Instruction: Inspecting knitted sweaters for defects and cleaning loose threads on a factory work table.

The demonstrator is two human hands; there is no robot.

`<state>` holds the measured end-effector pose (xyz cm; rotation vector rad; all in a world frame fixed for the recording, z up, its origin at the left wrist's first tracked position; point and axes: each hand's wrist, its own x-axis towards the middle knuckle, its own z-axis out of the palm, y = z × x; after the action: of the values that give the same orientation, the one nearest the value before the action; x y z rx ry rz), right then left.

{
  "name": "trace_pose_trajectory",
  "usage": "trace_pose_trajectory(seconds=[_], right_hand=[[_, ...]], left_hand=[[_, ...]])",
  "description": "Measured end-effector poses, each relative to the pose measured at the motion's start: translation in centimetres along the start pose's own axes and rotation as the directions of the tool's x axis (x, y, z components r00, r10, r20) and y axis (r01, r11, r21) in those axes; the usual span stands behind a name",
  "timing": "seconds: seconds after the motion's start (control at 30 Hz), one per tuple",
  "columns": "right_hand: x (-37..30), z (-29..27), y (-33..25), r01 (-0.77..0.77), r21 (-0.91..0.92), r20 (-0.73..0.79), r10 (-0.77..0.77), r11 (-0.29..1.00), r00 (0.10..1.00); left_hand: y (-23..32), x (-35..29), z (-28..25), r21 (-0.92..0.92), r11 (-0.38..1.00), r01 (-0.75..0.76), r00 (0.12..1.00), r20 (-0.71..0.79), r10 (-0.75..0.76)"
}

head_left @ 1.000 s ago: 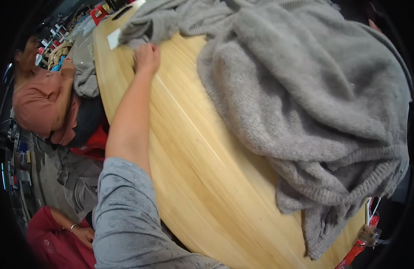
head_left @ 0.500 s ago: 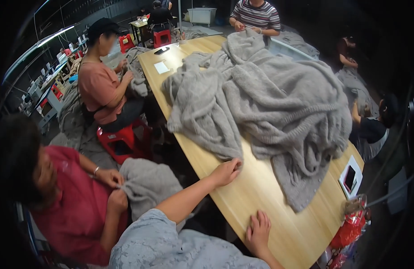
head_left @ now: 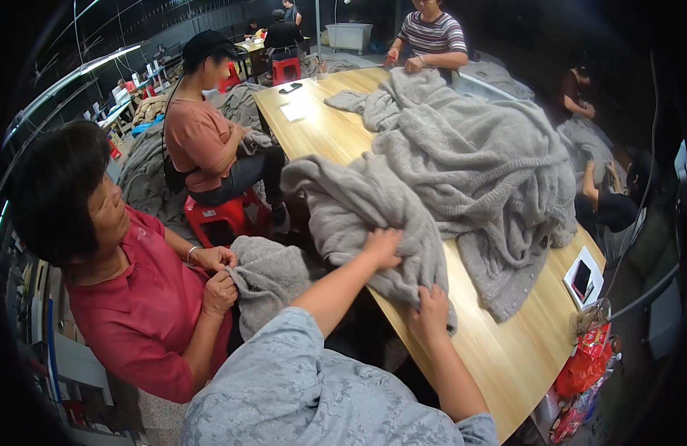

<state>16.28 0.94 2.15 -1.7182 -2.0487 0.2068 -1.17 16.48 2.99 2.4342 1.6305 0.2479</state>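
Note:
A grey knitted garment [head_left: 358, 204] lies in front of me, partly on the table and hanging over its left edge. My left hand [head_left: 382, 249] rests on the middle of it, fingers spread over the cloth. My right hand [head_left: 431, 308] is closed on its near end, with a fold between the fingers; the thumb is partly hidden. Just beyond lies a large heap of similar grey knitwear [head_left: 485, 163], with a ribbed band and a few small buttons showing near its lower end.
The wooden table [head_left: 500, 372] runs away from me. On it are a phone [head_left: 581, 281] on white paper, and another phone [head_left: 290, 88] near a white card [head_left: 293, 111]. A person in red [head_left: 146, 297] sits close on my left. Red bags [head_left: 585, 364] hang at the right edge.
The garment that my left hand held by a corner is now drawn away from the heap toward me and the left edge. My right hand has moved from the bare table onto it.

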Motion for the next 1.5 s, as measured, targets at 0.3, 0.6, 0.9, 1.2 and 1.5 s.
trace_pose_trajectory(seconds=[0.3, 0.6, 0.9, 1.2, 1.5], right_hand=[[-7.6, -15.2, 4.8, -0.291, 0.837, 0.002, 0.528, 0.464, 0.850], [-12.6, -35.6, 5.1, -0.043, 0.326, -0.674, 0.264, 0.944, 0.690], [-14.9, -42.4, 13.9, -0.513, -0.112, -0.437, 0.421, 0.851, 0.795], [-5.2, -46.6, 12.1, -0.392, -0.288, -0.412, 0.257, 0.873, 0.874], [17.1, -37.0, 3.5, 0.046, -0.402, -0.312, -0.184, 0.915, 0.932]], left_hand=[[15.1, -10.3, -1.6, -0.323, 0.654, -0.684, 0.725, -0.198, 0.660], [20.4, -8.4, -12.4, -0.536, 0.459, -0.709, 0.689, -0.386, 0.614], [29.3, -7.0, -30.0, -0.651, -0.627, -0.428, 0.619, -0.717, 0.321], [29.9, -7.3, -33.4, -0.614, -0.780, -0.123, 0.809, -0.517, 0.279], [20.1, 0.6, -16.8, -0.917, -0.161, -0.364, 0.928, -0.343, -0.145]])
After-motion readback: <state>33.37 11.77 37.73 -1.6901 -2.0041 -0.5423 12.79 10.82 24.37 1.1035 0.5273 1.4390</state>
